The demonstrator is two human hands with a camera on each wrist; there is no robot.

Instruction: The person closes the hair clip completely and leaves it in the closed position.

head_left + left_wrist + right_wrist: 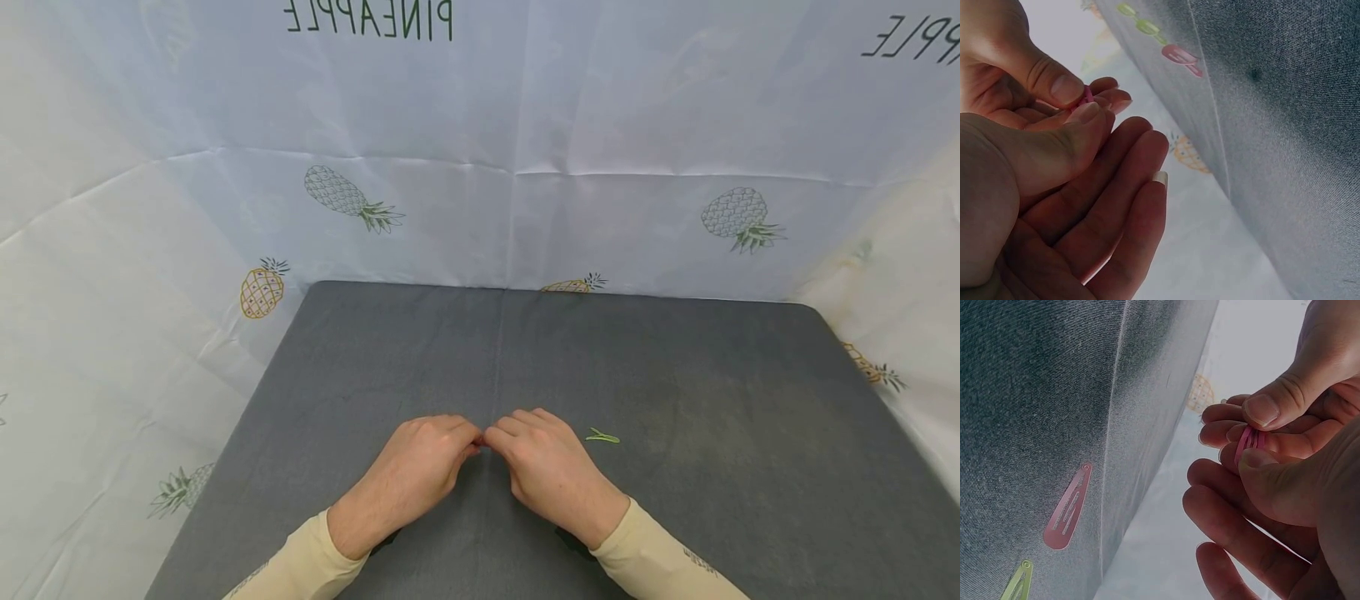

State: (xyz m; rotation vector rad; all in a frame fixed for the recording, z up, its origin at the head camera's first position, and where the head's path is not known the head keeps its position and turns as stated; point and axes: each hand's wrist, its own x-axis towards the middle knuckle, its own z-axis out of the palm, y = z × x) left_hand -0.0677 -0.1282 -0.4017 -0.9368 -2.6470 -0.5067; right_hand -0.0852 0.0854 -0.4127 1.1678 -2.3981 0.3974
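- The left hand (427,454) and the right hand (551,467) meet over the worktop (712,375), each pinching the pink clip (1250,442) between thumb and fingers, thumbs close together
- The pink clip sits upright between the thumb tips in the right wrist view, largely hidden by fingers in the left wrist view
- Good handling here probably means light, even thumb pressure at each end, so the slim strips flex without twisting or slipping
- Fingertips behind the strips would likely give the thumbs something firm to work against; nails and skin are best clear of the gaps
- Working low over the worktop should make a dropped clip easy to recover
- The held piece shows narrow, slightly bowed pink strips, apparently thin springy metal
- A second pink clip (1054,539) lies on the worktop, smooth and teardrop-shaped, with slim inner bars and a small round eyelet at its narrow tip
- Near its wide end lies a green clip (1026,567), also with an eyelet
- The worktop has a fine-grained, grey, fabric-like surface crossed by a straight crease
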